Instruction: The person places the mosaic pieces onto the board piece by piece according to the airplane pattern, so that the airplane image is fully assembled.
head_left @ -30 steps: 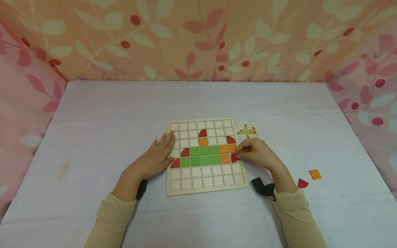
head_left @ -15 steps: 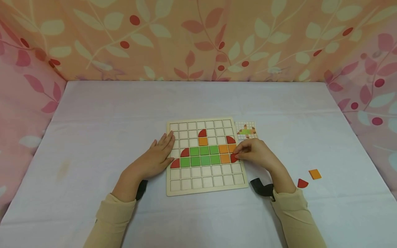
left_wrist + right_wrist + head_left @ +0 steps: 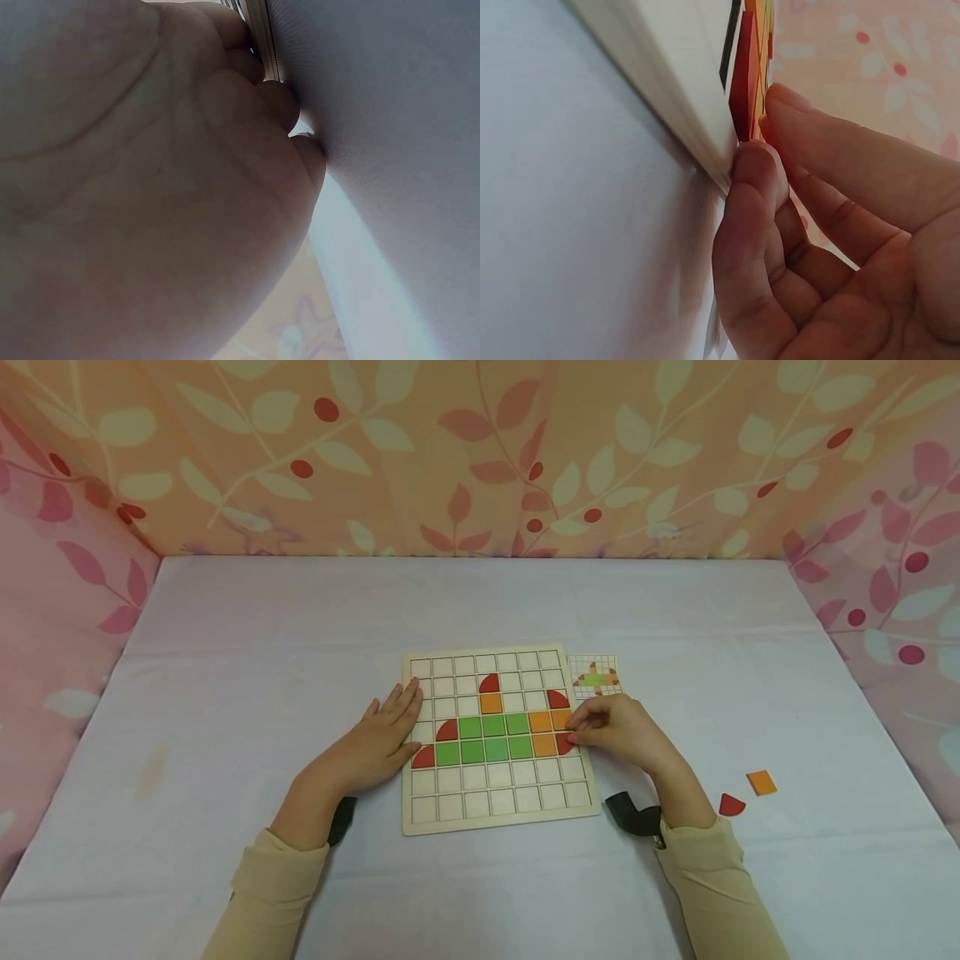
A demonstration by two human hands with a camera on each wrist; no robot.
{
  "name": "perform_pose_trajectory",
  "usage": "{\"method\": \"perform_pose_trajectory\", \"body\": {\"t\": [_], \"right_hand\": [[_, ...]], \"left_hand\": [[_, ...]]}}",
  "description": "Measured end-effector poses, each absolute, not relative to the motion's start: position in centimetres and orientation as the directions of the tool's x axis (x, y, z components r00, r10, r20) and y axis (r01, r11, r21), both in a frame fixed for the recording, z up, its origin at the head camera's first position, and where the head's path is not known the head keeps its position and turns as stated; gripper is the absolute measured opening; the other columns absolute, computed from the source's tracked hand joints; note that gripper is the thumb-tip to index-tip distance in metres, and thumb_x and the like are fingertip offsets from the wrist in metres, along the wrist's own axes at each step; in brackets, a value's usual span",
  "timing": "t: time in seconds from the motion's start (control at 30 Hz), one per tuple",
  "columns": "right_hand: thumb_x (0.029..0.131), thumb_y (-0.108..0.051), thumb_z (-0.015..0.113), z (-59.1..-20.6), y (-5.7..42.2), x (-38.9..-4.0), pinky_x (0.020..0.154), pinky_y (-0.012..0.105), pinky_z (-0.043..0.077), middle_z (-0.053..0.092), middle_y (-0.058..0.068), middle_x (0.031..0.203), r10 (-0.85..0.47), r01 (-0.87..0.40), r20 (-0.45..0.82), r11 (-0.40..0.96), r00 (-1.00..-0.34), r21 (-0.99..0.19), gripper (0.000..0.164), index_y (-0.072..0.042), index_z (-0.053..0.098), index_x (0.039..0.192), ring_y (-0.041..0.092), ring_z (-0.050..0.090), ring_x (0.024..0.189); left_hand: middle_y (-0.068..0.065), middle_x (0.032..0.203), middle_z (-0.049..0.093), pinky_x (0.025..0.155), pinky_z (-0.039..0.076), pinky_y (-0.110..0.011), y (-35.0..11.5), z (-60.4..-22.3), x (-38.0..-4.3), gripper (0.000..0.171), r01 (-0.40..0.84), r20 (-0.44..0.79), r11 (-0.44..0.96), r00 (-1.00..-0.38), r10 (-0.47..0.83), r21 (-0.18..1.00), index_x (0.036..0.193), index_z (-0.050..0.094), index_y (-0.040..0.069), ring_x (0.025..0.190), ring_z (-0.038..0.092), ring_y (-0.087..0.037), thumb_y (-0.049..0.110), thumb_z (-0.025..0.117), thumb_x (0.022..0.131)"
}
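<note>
A square wooden grid board [image 3: 501,795] lies on the table, with green, orange and red tiles in its cells. My left hand [image 3: 378,735] rests flat with spread fingers across the board's left edge; in the left wrist view its palm [image 3: 150,150] fills much of the picture. At the right edge, my right hand [image 3: 618,727] pinches a red quarter-circle tile [image 3: 565,743] over the end cell of the lower coloured row. The right wrist view shows this red tile [image 3: 744,82] tilted at the fingertips, its outer end partly covered.
A small pattern card [image 3: 595,675] lies against the board's upper right side. Farther right, beyond the right forearm, are a loose red quarter-circle tile [image 3: 732,805] and an orange square tile [image 3: 762,782]. Patterned curtains [image 3: 480,460] hang behind and beside the table.
Almost nothing differs. The right fingertips and the red tile under them have shifted only slightly; the left hand stays on the board's edge.
</note>
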State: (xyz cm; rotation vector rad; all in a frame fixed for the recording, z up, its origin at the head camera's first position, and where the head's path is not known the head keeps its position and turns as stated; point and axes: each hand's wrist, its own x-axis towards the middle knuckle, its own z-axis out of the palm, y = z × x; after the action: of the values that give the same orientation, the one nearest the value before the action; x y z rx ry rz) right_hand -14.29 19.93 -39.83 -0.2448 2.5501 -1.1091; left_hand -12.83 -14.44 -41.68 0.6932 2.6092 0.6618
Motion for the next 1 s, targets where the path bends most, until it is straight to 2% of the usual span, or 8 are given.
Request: {"method": "perform_pose_trajectory", "body": {"t": [0.33, 0.53, 0.73, 1.0], "right_hand": [[0.075, 0.002, 0.076, -39.7, 19.8, -14.4, 0.062, 0.021, 0.048, 0.066, 0.004, 0.076, -0.311, -0.023, -0.232, 0.641, -0.922, -0.767, 0.013, 0.002, 0.069, 0.086, 0.015, 0.059, 0.071], [0.077, -0.003, 0.076, -39.7, 20.4, -14.2, 0.065, 0.022, 0.049, 0.067, 0.004, 0.078, -0.281, 0.011, -0.252, 0.647, -0.926, -0.762, 0.012, -0.001, 0.07, 0.087, 0.016, 0.06, 0.073], [0.079, -0.007, 0.075, -39.1, 22.2, -13.5, 0.067, 0.023, 0.048, 0.067, 0.005, 0.079, -0.224, 0.053, -0.265, 0.662, -0.938, -0.747, 0.013, 0.0, 0.069, 0.089, 0.017, 0.061, 0.074], [0.08, -0.013, 0.075, -38.4, 26.4, -11.5, 0.068, 0.02, 0.048, 0.068, 0.005, 0.086, -0.139, 0.117, -0.302, 0.713, -0.943, -0.692, 0.021, 0.001, 0.068, 0.095, 0.011, 0.061, 0.076]], "left_hand": [[-0.014, 0.157, -0.002, 0.112, 0.004, -0.054, -14.6, -41.8, -12.8, 0.068, 0.376, -0.213, 0.77, -0.814, 0.54, 0.516, 0.149, 0.009, -0.003, 0.143, -0.002, -0.031, 0.022, 0.047, 0.099], [-0.013, 0.157, -0.001, 0.112, 0.004, -0.054, -14.5, -41.7, -12.8, 0.068, 0.37, -0.212, 0.766, -0.815, 0.54, 0.526, 0.149, 0.01, -0.003, 0.143, -0.002, -0.031, 0.022, 0.048, 0.099], [-0.014, 0.157, -0.001, 0.112, 0.003, -0.053, -14.4, -41.6, -12.7, 0.067, 0.373, -0.206, 0.757, -0.812, 0.546, 0.536, 0.149, 0.01, -0.003, 0.143, -0.001, -0.031, 0.021, 0.048, 0.099], [-0.014, 0.157, -0.001, 0.112, 0.004, -0.053, -14.4, -41.6, -12.7, 0.067, 0.372, -0.211, 0.767, -0.815, 0.539, 0.523, 0.149, 0.01, -0.003, 0.143, -0.001, -0.031, 0.021, 0.048, 0.099]]}}
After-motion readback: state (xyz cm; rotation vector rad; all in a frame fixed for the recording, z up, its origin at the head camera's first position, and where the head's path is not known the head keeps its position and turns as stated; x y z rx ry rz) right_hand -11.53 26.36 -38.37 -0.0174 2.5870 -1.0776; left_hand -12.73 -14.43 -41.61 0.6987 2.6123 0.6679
